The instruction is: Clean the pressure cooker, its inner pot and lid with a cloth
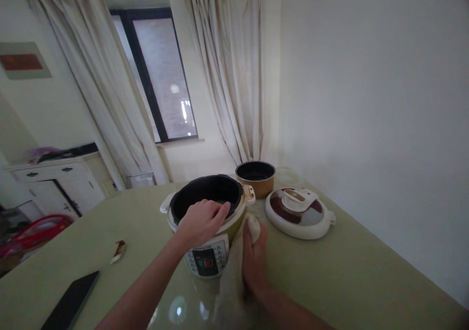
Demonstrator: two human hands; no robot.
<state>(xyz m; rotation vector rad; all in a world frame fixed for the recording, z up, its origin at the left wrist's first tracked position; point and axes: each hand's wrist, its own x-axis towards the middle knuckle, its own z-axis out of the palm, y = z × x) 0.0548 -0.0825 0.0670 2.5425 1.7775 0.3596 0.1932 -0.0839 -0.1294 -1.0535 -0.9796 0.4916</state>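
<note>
An electric pressure cooker (205, 259) stands lidless on the table, its dark inside showing and its control panel facing me. My left hand (203, 221) lies over its near rim, fingers curled over the edge and the thumb pointing right; the fingertips are partly hidden. In my right hand (255, 257) is a pale cloth (232, 276), closed in the fingers and held beside the cooker's right side. The cloth hangs down toward the table. The cooker's lid (302, 230), white and brown, rests on the table to the right. Behind it sits the round inner pot (264, 187), dark inside and tan outside.
On the left of the pale green table (146, 232) lie a dark flat phone or tablet (71, 300) and a small brown-and-white piece (118, 252). A white wall (373, 105) runs along the right edge. Curtains (234, 66) and a window are behind.
</note>
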